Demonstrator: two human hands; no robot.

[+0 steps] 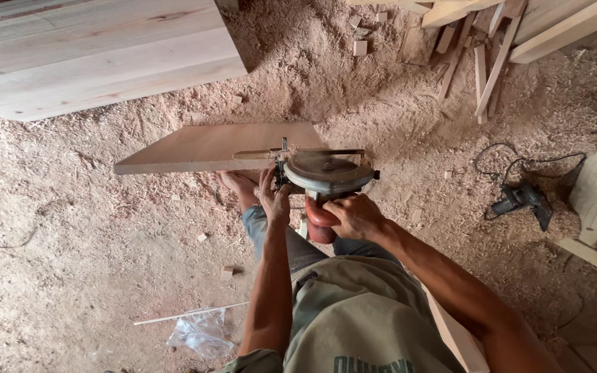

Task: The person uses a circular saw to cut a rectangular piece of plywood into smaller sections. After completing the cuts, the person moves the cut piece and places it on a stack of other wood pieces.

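Floor: sawdust-covered workshop ground (91,235) lies under you, thick with pale shavings and small offcut blocks.
Far left: stacked pale timber planks (98,55) fill the upper corner, well apart from your work.
Lower left: a crumpled clear plastic bag (202,333) and a thin white stick (188,314) lie near your leg.
Board: the flat light-brown wooden board (209,146) runs leftward from the saw, and your bare foot (238,184) shows just under its near edge, likely bracing it.
Left hand: your left hand (274,197) reaches forward with the arm nearly straight, fingers curled closed around the saw's front part beside the guard; I judge this steadies the tool.
Saw: the grey round-guarded circular saw with a red handle (326,176) sits on the board's right end, touching it.
Right hand: your right hand (355,215) wraps fully closed around the red handle, elbow bent and forearm angled in from the right.
Right: a dark corded power tool (523,200) rests on the sawdust, its cable looped beside it.
Upper right: loose narrow wooden slats (485,55) lie scattered.
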